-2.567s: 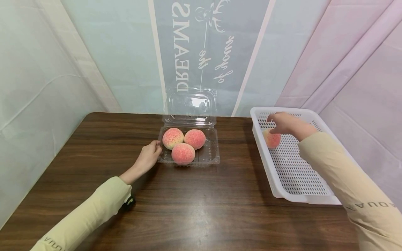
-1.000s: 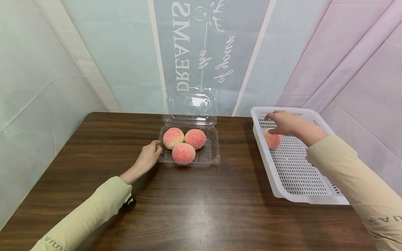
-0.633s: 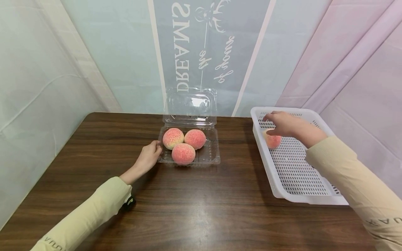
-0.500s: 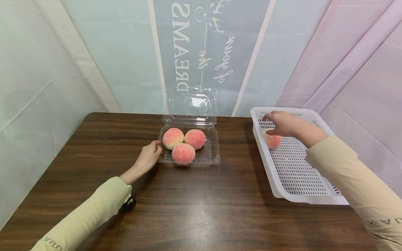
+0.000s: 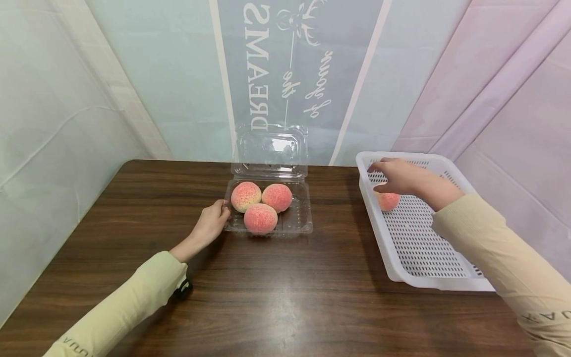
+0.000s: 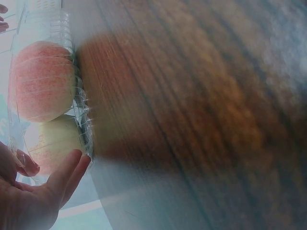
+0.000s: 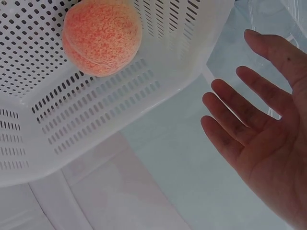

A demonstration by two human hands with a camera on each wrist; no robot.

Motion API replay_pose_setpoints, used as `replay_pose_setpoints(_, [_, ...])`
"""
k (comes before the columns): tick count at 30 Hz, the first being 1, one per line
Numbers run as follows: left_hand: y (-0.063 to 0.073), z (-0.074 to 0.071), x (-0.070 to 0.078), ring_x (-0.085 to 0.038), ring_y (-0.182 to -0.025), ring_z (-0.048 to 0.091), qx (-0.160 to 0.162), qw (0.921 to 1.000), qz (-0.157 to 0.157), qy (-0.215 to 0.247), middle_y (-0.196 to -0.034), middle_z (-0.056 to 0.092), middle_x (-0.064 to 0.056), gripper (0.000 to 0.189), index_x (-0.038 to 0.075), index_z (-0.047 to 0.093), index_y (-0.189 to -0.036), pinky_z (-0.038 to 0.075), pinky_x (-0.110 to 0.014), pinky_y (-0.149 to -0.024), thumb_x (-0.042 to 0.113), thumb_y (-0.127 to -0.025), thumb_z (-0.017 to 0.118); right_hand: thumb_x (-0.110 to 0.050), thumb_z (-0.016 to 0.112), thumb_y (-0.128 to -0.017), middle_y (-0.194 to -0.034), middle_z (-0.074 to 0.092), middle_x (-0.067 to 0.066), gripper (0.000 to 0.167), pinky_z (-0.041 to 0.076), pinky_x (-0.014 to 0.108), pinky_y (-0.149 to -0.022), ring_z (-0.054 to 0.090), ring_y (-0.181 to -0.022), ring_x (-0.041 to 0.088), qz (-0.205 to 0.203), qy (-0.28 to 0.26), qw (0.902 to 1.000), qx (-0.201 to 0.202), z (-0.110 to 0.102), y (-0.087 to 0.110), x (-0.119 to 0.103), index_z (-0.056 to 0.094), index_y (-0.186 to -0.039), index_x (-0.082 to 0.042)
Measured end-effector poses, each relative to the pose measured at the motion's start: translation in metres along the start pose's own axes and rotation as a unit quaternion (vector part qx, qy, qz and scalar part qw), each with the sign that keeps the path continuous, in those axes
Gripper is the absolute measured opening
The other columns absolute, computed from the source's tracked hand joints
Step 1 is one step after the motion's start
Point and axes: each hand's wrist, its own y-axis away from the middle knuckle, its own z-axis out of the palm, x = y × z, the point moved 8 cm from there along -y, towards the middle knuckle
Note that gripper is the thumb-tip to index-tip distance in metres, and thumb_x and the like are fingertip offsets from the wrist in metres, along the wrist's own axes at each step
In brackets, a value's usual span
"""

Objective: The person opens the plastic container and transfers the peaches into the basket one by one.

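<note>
A clear plastic clamshell container (image 5: 294, 223) stands on the table with its lid (image 5: 270, 148) raised at the back. Three peaches lie in its base: one at the back left (image 5: 246, 197), one at the back right (image 5: 277, 198) and one in front (image 5: 260, 218). My left hand (image 5: 210, 221) pinches the container's left edge; in the left wrist view its fingers (image 6: 67, 175) lie against the wall. Over the white basket hovers my right hand (image 5: 403, 176), fingers spread and holding nothing. Below it a single peach (image 7: 102, 36) lies in the basket, apart from the fingers in the right wrist view.
The white perforated basket (image 5: 381, 243) stands at the table's right side. The dark wooden table (image 5: 267, 297) reaches back to a printed cloth backdrop (image 5: 357, 124), and more cloth hangs at both sides. The container's lid stands close to the backdrop.
My right hand has shifted slightly left over the basket, and its forearm has swung a little to the right since the earliest frame. The left hand, container and peaches have stayed put.
</note>
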Motion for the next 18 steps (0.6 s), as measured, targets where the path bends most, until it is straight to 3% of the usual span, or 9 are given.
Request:
replay_pose_setpoints(12, [0.000,0.000,0.000,-0.018,-0.064,0.051,0.000,1.0000,0.001,-0.001,-0.082,0.058,-0.015,0.034,-0.014,0.048,-0.116,0.039,-0.027,-0.052,0.006,-0.091,0.036,-0.011,0.069,-0.075,-0.104,0.056,0.022,0.045,0.042,0.049,-0.084,0.055,-0.094,0.036,-0.011,0.004,0.9998,-0.013,0.000,-0.005,-0.012,0.055,-0.114,0.006])
replay_pose_setpoints(18, [0.000,-0.002,0.001,-0.015,-0.057,0.044,0.005,0.9999,0.007,-0.011,-0.073,0.052,-0.010,0.033,-0.014,0.049,-0.114,0.035,-0.026,-0.050,0.006,-0.090,0.036,-0.011,0.069,-0.075,-0.102,0.057,0.021,0.042,0.043,0.046,-0.081,0.056,-0.090,0.033,-0.022,0.007,0.9997,-0.013,0.001,-0.007,-0.020,0.056,-0.112,0.004])
